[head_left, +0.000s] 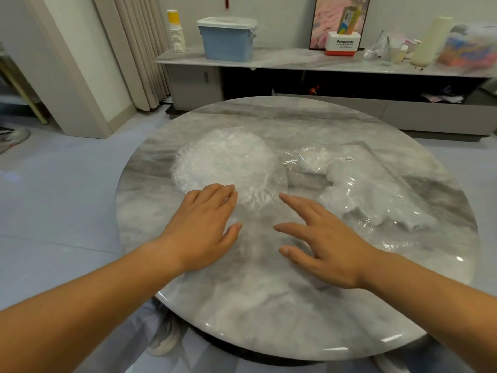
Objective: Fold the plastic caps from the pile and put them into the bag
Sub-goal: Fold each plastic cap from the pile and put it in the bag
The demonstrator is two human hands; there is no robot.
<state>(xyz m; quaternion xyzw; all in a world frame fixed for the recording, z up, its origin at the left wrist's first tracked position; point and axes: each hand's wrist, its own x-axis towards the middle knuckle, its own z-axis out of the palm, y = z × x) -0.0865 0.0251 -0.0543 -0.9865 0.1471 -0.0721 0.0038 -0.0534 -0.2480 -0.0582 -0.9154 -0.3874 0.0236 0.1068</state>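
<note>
Round marble table (269,305); clock positions are taken from its centre, with 6 o'clock nearest the person.

Pile of plastic caps (226,160): a white, crinkled mound at about 10 to 11 o'clock. A wrinkled edge of plastic trails from it toward 6 o'clock.

Bag (376,168): clear, lying flat at about 1 to 2 o'clock, just beside the pile. White plastic shows through it.

Left hand (201,230): about 9 o'clock, palm down, fingers straight and close together, tips touching the pile's near edge. It grips nothing.

Right hand (325,243): about 4 o'clock, palm down, fingers spread and straight, forefinger pointing at the trailing edge. Whether it touches the plastic cannot be told. It holds nothing.

The two hands are apart.

Beyond the table at 12 o'clock, a low sideboard (295,59) carries a blue lidded box (227,41) and stacked paper cups (177,33).
</note>
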